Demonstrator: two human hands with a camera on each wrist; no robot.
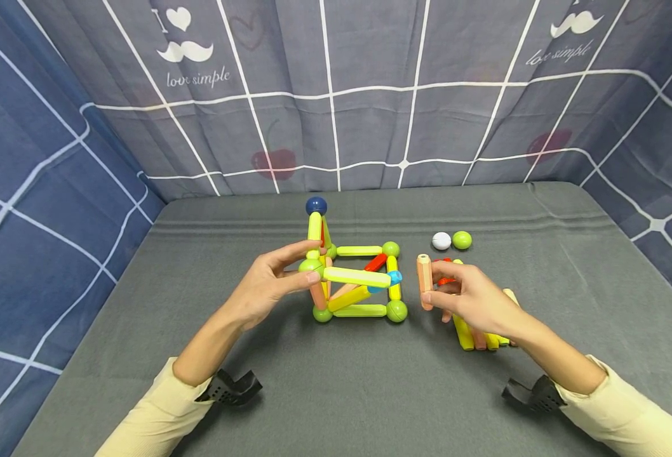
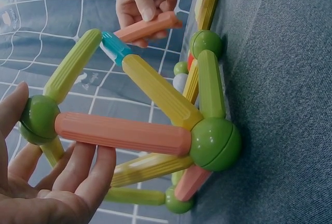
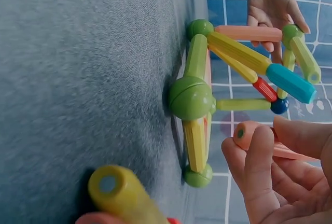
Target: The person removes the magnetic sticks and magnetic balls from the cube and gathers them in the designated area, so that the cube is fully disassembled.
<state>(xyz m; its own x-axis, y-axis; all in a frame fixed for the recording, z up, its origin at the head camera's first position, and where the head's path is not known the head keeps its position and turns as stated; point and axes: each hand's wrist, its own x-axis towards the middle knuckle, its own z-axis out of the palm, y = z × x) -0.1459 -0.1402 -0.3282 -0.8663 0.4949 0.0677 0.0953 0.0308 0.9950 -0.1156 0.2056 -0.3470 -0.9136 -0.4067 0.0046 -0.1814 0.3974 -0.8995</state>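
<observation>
A frame of magnetic rods and balls stands on the grey cloth, green balls at its corners and a dark blue ball (image 1: pixel 315 205) at a raised corner. My left hand (image 1: pixel 267 279) grips the raised green ball (image 2: pixel 39 120), the thumb on one side and fingers behind. From that ball a light green rod (image 1: pixel 356 277) reaches rightward, its far end over a blue-tipped yellow rod (image 2: pixel 158 89) slanting up from a lower ball. Right of the frame, my right hand (image 1: pixel 470 298) pinches an orange rod (image 1: pixel 424 279) upright between thumb and fingers, apart from the structure.
Several loose rods (image 1: pixel 465 333), yellow, orange and green, lie under and beside my right hand, with red pieces (image 1: pixel 446 281) behind it. A white ball (image 1: pixel 441 241) and a green ball (image 1: pixel 462 240) sit farther back. A grid-patterned curtain (image 1: pixel 290 127) rises behind the table.
</observation>
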